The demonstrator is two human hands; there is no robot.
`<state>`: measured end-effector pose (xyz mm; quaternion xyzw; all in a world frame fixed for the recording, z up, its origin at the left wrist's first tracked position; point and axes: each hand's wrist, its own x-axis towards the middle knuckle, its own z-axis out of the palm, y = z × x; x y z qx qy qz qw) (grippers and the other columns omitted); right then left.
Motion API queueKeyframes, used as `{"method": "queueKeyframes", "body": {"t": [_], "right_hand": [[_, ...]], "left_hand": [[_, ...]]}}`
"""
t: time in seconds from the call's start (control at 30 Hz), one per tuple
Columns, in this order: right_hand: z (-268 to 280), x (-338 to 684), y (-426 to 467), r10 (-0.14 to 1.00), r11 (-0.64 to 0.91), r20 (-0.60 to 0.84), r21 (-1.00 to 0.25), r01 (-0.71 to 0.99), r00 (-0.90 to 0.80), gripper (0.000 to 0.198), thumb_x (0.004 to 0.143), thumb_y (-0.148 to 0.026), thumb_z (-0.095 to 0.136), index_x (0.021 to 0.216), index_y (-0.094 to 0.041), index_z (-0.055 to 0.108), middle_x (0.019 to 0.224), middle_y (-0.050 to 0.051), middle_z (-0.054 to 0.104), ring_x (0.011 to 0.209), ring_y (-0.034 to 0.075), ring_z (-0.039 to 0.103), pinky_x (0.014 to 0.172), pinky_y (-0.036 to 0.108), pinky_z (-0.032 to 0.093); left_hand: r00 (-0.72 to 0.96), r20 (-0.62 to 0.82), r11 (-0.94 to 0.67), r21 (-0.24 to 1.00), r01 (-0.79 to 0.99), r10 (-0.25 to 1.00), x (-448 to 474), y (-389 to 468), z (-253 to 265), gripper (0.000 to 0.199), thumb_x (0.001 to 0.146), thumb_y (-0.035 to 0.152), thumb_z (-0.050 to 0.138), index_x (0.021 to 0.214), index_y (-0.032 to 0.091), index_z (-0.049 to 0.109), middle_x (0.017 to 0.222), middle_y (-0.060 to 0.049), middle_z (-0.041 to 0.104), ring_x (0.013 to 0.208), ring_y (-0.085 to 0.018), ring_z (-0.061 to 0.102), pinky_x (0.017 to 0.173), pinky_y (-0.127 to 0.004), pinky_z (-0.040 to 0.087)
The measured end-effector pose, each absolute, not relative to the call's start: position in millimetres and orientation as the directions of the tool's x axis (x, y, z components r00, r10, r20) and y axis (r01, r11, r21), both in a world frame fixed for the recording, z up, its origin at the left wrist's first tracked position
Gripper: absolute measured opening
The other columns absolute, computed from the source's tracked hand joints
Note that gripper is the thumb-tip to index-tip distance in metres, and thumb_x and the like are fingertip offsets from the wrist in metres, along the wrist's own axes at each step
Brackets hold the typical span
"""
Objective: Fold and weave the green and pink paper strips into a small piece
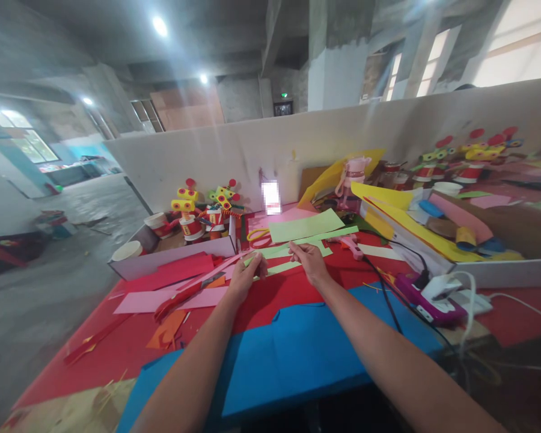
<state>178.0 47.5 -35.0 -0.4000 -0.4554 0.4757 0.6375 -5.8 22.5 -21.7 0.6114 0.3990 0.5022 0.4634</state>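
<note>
My left hand (249, 273) is closed, with a bit of light green paper showing at its fingertips. My right hand (310, 261) is pinched a little to the right of it; whatever lies between its fingertips is too small to name. Beneath and between both hands lie light green paper strips (283, 269) on red sheeting (252, 319). A larger light green sheet (307, 226) is just beyond them. Scissors with yellow and red handles (258, 238) rest behind the hands. To the right of my right hand sits a pink glue gun (352, 245) with a black cord.
Paper robot figures (192, 227) stand in a shallow box at left. A yellow-lined box (491, 270) of scraps sits at right, near a purple power strip (426, 299) with cords. Pink paper strips (148, 300) lie left. Blue sheeting (293, 355) covers the near edge.
</note>
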Motion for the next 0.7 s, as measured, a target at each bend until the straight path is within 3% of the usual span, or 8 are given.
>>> {"method": "queueKeyframes", "body": {"t": [0.3, 0.47, 0.57, 0.7], "right_hand": [[-39, 192, 57, 0.972, 0.218, 0.176, -0.921, -0.323, 0.154, 0.043, 0.063, -0.059, 0.075, 0.059, -0.017, 0.065, 0.045, -0.003, 0.048, 0.049, 0.011, 0.048, 0.054, 0.025, 0.040], [-32, 176, 42, 0.965, 0.175, 0.221, -0.944, -0.280, -0.140, 0.036, 0.066, -0.050, 0.076, 0.086, -0.021, 0.073, 0.069, -0.002, 0.065, 0.057, 0.011, 0.053, 0.060, 0.025, 0.046], [-34, 159, 35, 0.939, 0.183, 0.241, -0.954, -0.236, -0.246, 0.032, 0.068, -0.049, 0.073, 0.082, -0.020, 0.074, 0.074, -0.001, 0.068, 0.058, 0.011, 0.054, 0.059, 0.025, 0.044], [-41, 149, 37, 0.962, 0.185, 0.217, -0.965, -0.187, -0.166, 0.037, 0.069, -0.054, 0.069, 0.062, -0.018, 0.068, 0.051, -0.004, 0.055, 0.049, 0.011, 0.047, 0.052, 0.024, 0.036]], "left_hand": [[0.137, 0.161, -0.166, 0.986, 0.028, 0.977, -27, 33, -26, 0.036, 0.078, 0.048, 0.067, 0.070, 0.013, 0.068, 0.058, -0.003, 0.061, 0.050, -0.011, 0.050, 0.053, -0.025, 0.041], [0.151, 0.160, -0.161, 0.987, -0.009, 0.975, -21, 30, -25, 0.038, 0.077, 0.050, 0.067, 0.078, 0.013, 0.069, 0.060, -0.003, 0.063, 0.051, -0.011, 0.052, 0.053, -0.025, 0.040], [0.206, 0.169, -0.176, 0.984, 0.016, 0.964, -10, 28, -25, 0.040, 0.077, 0.053, 0.066, 0.069, 0.014, 0.064, 0.057, -0.002, 0.061, 0.050, -0.011, 0.050, 0.053, -0.024, 0.039], [0.245, 0.192, -0.219, 0.972, 0.086, 0.950, -1, 26, -24, 0.040, 0.080, 0.053, 0.062, 0.067, 0.015, 0.061, 0.050, 0.001, 0.055, 0.048, -0.010, 0.046, 0.052, -0.023, 0.035]]}}
